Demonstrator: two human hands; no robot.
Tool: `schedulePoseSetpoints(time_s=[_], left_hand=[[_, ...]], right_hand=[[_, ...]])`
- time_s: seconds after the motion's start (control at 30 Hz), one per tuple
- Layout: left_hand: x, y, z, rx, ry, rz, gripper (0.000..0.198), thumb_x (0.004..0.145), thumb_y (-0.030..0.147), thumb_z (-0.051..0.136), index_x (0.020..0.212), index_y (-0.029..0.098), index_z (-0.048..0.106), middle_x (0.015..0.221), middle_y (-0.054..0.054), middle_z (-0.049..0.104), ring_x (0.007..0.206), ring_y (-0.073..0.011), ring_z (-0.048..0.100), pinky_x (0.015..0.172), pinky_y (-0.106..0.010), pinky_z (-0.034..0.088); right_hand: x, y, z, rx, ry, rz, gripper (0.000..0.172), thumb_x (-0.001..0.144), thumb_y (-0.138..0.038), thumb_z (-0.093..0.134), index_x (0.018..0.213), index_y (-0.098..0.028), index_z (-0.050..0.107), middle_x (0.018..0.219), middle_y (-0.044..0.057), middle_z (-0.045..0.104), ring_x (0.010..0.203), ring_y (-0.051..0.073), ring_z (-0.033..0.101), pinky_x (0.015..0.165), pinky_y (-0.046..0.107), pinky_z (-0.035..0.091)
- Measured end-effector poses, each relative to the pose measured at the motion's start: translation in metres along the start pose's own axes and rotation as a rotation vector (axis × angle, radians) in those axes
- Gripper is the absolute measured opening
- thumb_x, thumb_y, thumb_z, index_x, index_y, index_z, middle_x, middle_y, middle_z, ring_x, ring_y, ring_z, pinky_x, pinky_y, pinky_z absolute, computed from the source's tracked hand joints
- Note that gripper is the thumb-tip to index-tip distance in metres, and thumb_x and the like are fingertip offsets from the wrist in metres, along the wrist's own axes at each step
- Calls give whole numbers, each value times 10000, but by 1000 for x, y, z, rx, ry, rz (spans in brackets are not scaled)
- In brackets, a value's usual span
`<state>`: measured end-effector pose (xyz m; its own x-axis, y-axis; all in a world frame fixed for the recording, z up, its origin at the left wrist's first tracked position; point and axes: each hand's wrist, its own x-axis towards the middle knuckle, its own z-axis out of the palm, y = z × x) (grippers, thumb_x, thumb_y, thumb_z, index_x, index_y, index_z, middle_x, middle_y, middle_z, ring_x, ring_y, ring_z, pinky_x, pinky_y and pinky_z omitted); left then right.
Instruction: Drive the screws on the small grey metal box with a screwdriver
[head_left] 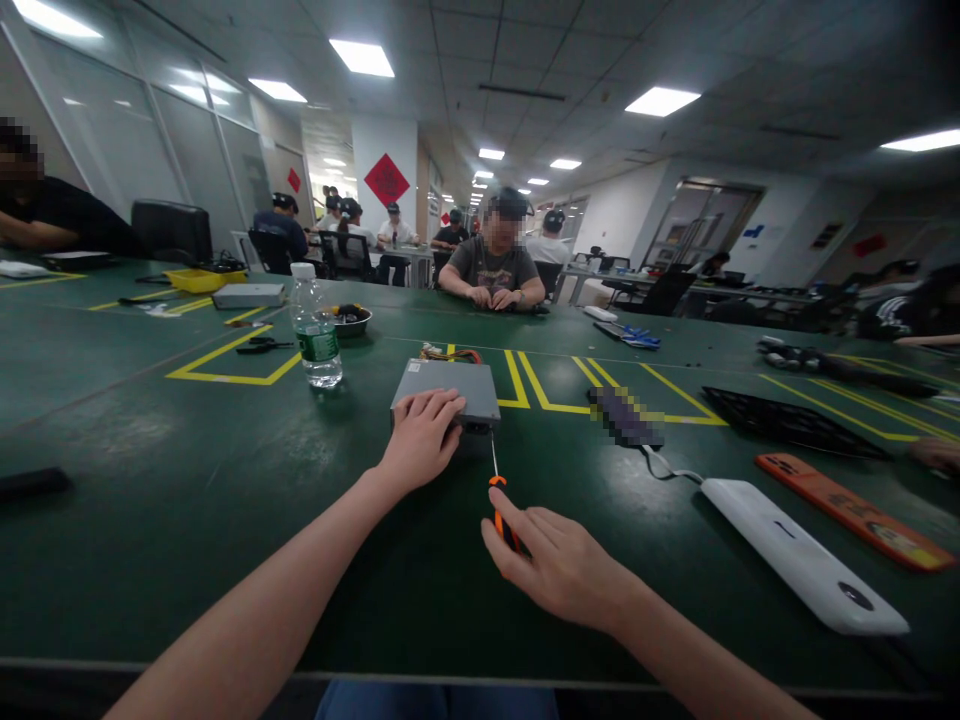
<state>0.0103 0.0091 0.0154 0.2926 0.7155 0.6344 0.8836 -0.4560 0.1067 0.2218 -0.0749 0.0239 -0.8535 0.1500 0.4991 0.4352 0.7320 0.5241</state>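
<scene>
A grey metal computer power supply [472,385] lies on the green table in front of me, its bundled coloured wires [450,354] at the far side. My left hand [426,432] holds it down, fingers bent over the top and thumb at the near edge. In my right hand [551,555] is a screwdriver [498,497] with an orange and black handle, gripped between thumb and fingers. Its thin shaft points up to the near right corner of the power supply, just beside the socket. Whether the tip sits in a screw is too small to tell.
A water bottle [316,340] stands left of the power supply, with a metal bowl [351,320] behind it. To the right lie a phone [624,418], a cabled white power bank [802,550] and an orange phone case [847,510]. A person [493,265] sits opposite.
</scene>
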Motion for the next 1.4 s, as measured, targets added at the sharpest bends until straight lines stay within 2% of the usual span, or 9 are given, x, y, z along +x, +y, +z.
schedulePoseSetpoints(time_s=[0.2, 0.37, 0.47, 0.53, 0.67, 0.87, 1.0, 1.2, 1.4], left_hand=[[0, 0, 2, -18, 8, -2, 333, 853, 245, 456, 1181, 255, 514, 1285, -51, 532, 1189, -248, 433, 971, -442, 278], [0, -1, 3, -18, 2, -3, 329, 856, 256, 455, 1181, 260, 506, 1290, -41, 529, 1191, -248, 429, 957, -439, 284], [0, -1, 3, -21, -2, -4, 326, 862, 263, 450, 1184, 256, 503, 1299, -37, 521, 1190, -245, 429, 954, -433, 289], [-1, -2, 4, -27, 0, -12, 329, 858, 260, 456, 1183, 259, 507, 1298, -38, 521, 1191, -246, 428, 954, -431, 291], [-1, -2, 4, -15, -10, -18, 336, 855, 261, 463, 1189, 261, 503, 1303, -40, 516, 1194, -249, 423, 956, -430, 286], [0, -1, 2, -6, -7, -4, 330, 856, 262, 465, 1185, 256, 496, 1294, -36, 523, 1186, -241, 429, 953, -420, 279], [0, -2, 3, -11, -10, 0, 324, 861, 268, 455, 1182, 253, 499, 1295, -41, 523, 1187, -244, 428, 948, -424, 276], [-1, -2, 5, -4, -3, 4, 328, 859, 264, 462, 1184, 249, 499, 1298, -44, 522, 1188, -245, 427, 951, -431, 271], [0, -2, 4, -5, -5, 4, 323, 863, 266, 456, 1182, 256, 502, 1290, -39, 528, 1182, -244, 433, 942, -427, 279]], right_hand=[[-2, 12, 16, 60, 240, 79, 24, 843, -184, 566, 842, -162, 575, 874, 94, 660, 632, 101, 575, 602, 228, 467], [-5, 7, 16, 200, 145, 122, 51, 858, -239, 568, 874, -191, 576, 953, 76, 655, 688, 107, 584, 636, 235, 469], [-5, 6, 10, 298, 78, 145, 307, 908, -412, 429, 944, -144, 574, 1013, 146, 626, 823, 169, 612, 681, 268, 500], [-4, 6, 6, 339, 31, 130, 395, 930, -395, 313, 1075, -109, 544, 1092, 186, 590, 970, 211, 594, 731, 299, 509], [-4, 8, 4, 321, 24, 66, 324, 924, -335, 358, 1137, -155, 524, 1099, 175, 600, 934, 204, 606, 713, 320, 502], [-9, 6, 12, 354, 180, 94, 128, 853, -245, 521, 919, -136, 512, 1036, 183, 635, 802, 165, 626, 630, 271, 490], [-8, 6, 11, 362, 166, 117, 218, 895, -355, 450, 942, -151, 514, 993, 155, 640, 815, 167, 629, 656, 270, 513], [-5, 7, 9, 365, 46, 51, 303, 901, -337, 426, 1111, -141, 523, 1062, 182, 610, 904, 209, 620, 699, 322, 516], [-9, 3, 17, 385, 220, 118, 149, 845, -260, 538, 907, -138, 479, 1020, 188, 641, 727, 164, 632, 605, 284, 505]])
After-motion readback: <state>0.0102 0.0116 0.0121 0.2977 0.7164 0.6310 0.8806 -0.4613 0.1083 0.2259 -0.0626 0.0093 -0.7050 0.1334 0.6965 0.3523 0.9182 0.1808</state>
